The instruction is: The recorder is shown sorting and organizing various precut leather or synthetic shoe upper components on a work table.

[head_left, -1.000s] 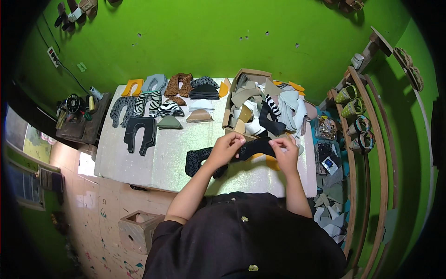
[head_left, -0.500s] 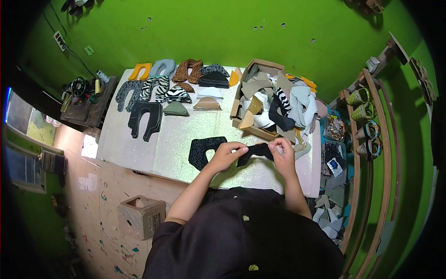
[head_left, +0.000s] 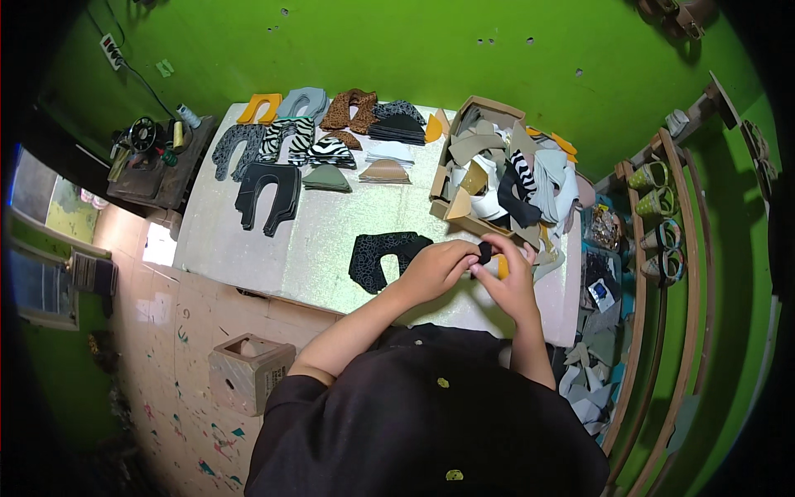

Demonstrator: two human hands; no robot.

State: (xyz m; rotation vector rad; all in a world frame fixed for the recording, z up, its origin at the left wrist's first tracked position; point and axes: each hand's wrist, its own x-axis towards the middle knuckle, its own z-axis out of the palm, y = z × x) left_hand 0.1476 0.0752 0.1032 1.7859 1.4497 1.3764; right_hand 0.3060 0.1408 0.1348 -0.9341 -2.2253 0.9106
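Note:
Close together over the near right of the table, my left hand and my right hand are both closed on a black cut piece of sheet material. Only a small dark part of it shows between my fingers. Just left of my left hand lies a black-and-grey patterned U-shaped cut piece, partly covered by that hand. A bit of yellow-orange material shows behind my right fingers; whether I touch it I cannot tell.
A cardboard box overflowing with offcuts stands at the table's right. Stacks of U-shaped pieces and half-round pieces lie far left. A sewing machine stands left; a wooden rack with sandals stands right.
My hands have come together, and the black piece, stretched between them before, is now bunched and mostly hidden in my fingers. The whole view has shifted slightly.

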